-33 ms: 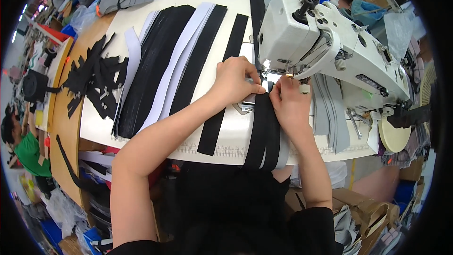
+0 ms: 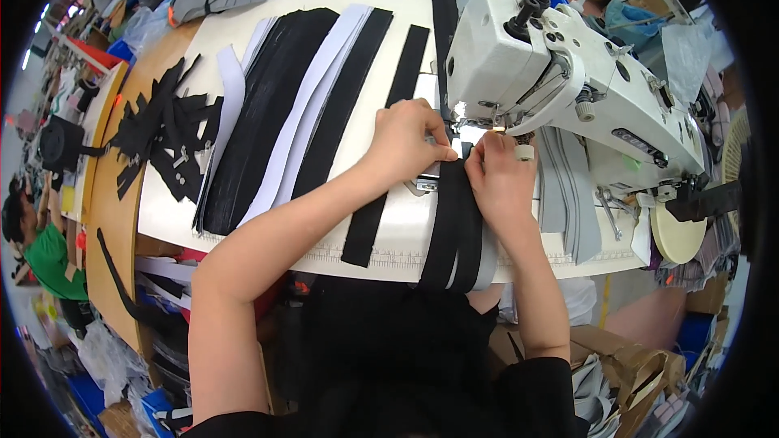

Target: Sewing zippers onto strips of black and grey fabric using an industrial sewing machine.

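Observation:
Under the head of a white sewing machine (image 2: 495,53), both my hands meet close to the needle area. My left hand (image 2: 404,138) is closed, thumb and forefinger pinching the upper end of a black fabric strip (image 2: 445,223). On the same strip's right edge, my right hand (image 2: 501,182) has its fingertips pressed together. The strip hangs in two bands over the table's front edge, with a grey strip (image 2: 487,264) showing beside it. My fingers hide the exact spot under the presser foot. Left of my left hand lies a separate black strip (image 2: 367,227), partly beneath my wrist.
Black strips (image 2: 272,122) and white strips (image 2: 312,105) lie in rows on the white table (image 2: 174,211). Scrap black pieces with metal bits (image 2: 174,134) heap at the left. Grey strips (image 2: 568,195) sit under the machine arm. A person in green (image 2: 55,264) works far left.

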Action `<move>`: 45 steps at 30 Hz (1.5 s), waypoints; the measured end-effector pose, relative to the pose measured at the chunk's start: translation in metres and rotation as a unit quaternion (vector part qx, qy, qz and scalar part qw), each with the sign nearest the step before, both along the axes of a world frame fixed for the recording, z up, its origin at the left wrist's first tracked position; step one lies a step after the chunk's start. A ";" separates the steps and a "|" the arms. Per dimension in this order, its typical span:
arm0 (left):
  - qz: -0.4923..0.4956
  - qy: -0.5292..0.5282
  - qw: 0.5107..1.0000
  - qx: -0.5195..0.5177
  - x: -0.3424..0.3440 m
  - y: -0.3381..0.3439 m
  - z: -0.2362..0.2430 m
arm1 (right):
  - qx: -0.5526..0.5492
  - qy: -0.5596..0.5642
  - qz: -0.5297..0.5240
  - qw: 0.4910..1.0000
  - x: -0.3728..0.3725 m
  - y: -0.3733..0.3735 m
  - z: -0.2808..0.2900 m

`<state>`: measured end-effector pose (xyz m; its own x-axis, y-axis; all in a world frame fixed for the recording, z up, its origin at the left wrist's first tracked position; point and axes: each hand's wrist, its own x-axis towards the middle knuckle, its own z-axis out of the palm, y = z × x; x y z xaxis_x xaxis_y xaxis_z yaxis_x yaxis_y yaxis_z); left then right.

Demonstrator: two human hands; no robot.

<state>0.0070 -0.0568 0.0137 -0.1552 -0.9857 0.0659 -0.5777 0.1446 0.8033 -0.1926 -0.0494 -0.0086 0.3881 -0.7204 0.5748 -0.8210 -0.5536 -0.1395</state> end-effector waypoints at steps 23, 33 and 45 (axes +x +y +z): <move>0.109 -0.193 0.958 -0.183 -0.013 0.088 -0.017 | 0.104 -0.043 0.008 0.994 -0.005 0.027 0.000; 0.198 0.000 0.960 -0.199 -0.069 0.077 -0.053 | -0.052 -0.007 0.096 0.994 -0.027 0.024 0.012; 0.037 0.750 0.659 -0.033 -0.016 0.134 -0.020 | 0.123 -0.152 0.088 0.977 -0.057 0.007 -0.015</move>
<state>-0.0091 0.0776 -0.0065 0.1807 -0.9744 0.1338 0.8528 0.2229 0.4722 -0.2494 -0.0429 -0.0233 0.3569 -0.7884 0.5011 -0.6162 -0.6019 -0.5080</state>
